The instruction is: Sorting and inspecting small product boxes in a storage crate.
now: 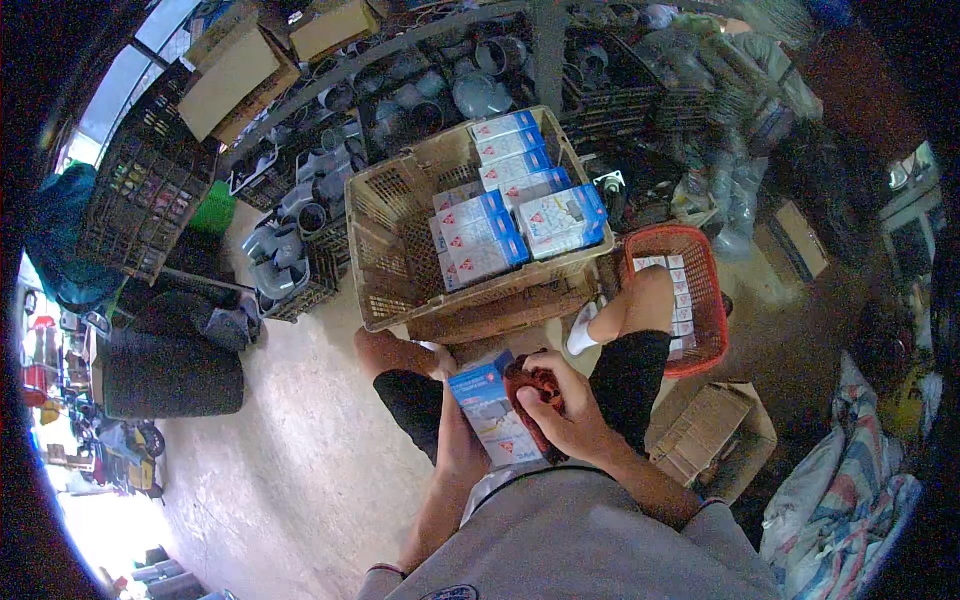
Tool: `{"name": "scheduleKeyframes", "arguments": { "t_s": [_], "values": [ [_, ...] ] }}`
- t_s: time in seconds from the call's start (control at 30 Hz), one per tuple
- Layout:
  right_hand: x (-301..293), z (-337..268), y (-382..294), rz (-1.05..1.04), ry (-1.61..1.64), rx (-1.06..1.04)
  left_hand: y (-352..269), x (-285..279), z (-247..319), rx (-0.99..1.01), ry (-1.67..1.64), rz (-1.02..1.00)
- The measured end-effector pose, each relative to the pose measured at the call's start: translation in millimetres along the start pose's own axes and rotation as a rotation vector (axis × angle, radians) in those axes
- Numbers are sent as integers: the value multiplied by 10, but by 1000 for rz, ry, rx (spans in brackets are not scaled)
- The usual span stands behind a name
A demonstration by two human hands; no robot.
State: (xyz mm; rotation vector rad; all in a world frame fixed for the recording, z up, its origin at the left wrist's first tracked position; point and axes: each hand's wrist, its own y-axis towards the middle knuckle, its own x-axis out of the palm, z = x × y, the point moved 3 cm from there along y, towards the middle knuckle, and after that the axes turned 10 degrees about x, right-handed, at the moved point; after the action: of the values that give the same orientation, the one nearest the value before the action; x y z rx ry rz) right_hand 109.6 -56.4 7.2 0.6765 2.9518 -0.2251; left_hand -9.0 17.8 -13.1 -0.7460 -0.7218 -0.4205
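Note:
A blue and white cardboard box [486, 420] printed with PVC is tilted in front of my lap. My left hand [454, 439] grips it along its left side, with most of the fingers hidden behind the box. In my right hand [570, 409] is a bunched dark red cloth [523, 386], held against the box's right side. Beyond my knees stands a large tan plastic crate [390, 311], slanted and resting on a brown cardboard box [510, 319]. Several similar blue and white boxes [480, 244] are stacked inside the crate, mostly towards its right.
By my right knee, a red plastic basket [712, 300] contains small white boxes [681, 300]. An opened cardboard carton [701, 435] and a striped woven sack [832, 487] lie to the right. Crates of grey pipe fittings [281, 259] line the back, and a dark rolled mat [172, 371] stands left.

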Motion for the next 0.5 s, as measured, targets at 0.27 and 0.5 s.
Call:
{"name": "scheduleKeyframes", "arguments": {
  "t_s": [0.27,0.5],
  "values": [
    [-24,-6,150,240,-181,-122,-180,-27,-89,139,495,186],
    [59,-262,8,37,-487,-620,-79,1,74,267,454,109]
  ]
}}
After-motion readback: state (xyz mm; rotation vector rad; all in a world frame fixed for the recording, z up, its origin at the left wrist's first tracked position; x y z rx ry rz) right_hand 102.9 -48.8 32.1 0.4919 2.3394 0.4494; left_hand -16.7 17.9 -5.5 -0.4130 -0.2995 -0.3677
